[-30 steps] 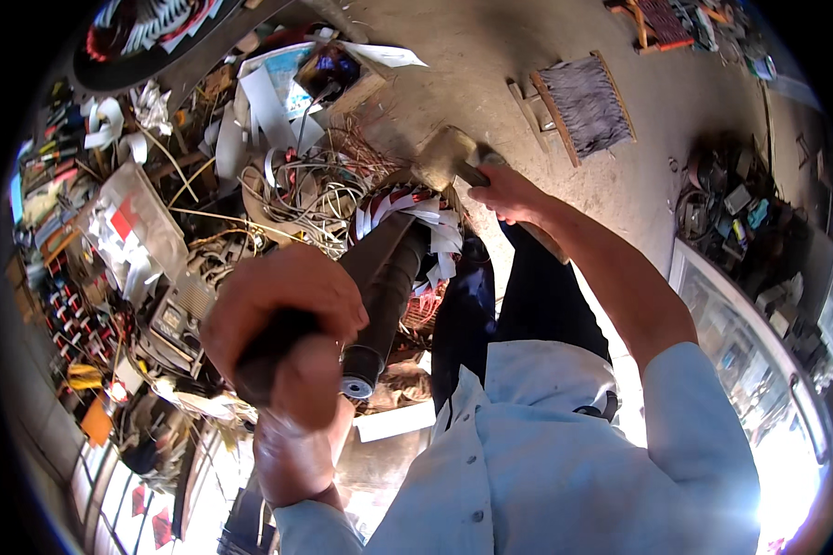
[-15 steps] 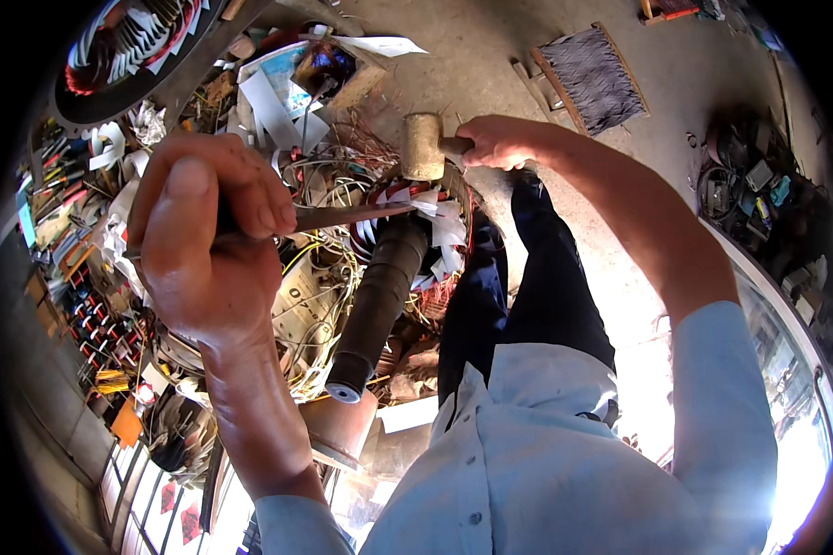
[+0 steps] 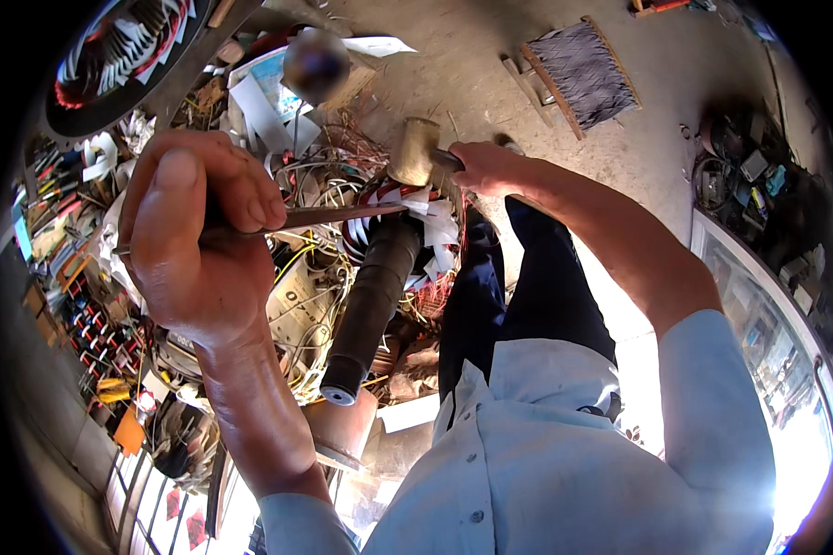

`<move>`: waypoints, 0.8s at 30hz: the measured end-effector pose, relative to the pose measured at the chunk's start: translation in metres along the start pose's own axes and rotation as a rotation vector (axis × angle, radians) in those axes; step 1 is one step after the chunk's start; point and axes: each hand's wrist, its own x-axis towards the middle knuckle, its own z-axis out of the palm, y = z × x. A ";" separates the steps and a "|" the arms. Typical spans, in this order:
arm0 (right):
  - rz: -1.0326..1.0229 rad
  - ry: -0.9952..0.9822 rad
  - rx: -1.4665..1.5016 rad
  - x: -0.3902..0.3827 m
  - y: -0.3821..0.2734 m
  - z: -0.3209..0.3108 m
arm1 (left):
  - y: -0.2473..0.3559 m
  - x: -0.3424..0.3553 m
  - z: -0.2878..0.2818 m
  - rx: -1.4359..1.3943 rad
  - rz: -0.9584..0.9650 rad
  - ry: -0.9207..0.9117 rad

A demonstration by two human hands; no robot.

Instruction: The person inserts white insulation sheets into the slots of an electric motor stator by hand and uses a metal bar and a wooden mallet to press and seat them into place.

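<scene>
My left hand (image 3: 204, 236) is closed around a flat tapered stick (image 3: 342, 215). Its narrow tip rests at or just over the white insulating paper (image 3: 438, 225) on a wound motor core. Red and white parts of the winding ring (image 3: 354, 236) show around the core, and a thick dark shaft (image 3: 372, 310) sticks out toward me. With my right hand (image 3: 486, 167) I grip the handle of a mallet. The mallet's pale cylindrical head (image 3: 415, 151) is tilted just above the papered winding; whether it touches anything is unclear. Beneath it the far side of the winding is partly hidden.
Tangled wires (image 3: 329, 190) and a box with papers (image 3: 259, 111) lie beyond the core. Many hand tools (image 3: 88, 319) crowd the left side. Another wound ring (image 3: 125, 55) sits top left. A woven stool (image 3: 580, 76) stands far right, and a glass case (image 3: 759, 305) nearer.
My right hand has come down and slightly left, and the mallet head has tilted and dropped closer to the winding. My left hand keeps the stick in nearly the same place.
</scene>
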 end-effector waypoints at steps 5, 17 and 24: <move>-0.033 0.186 0.220 -0.008 0.036 0.037 | -0.002 -0.020 -0.003 -0.012 0.136 -0.070; 0.211 0.419 0.268 -0.036 0.042 0.035 | 0.005 -0.035 0.024 0.000 0.085 -0.136; 0.182 0.352 0.515 -0.046 0.043 0.012 | 0.003 -0.024 0.023 0.066 0.083 -0.110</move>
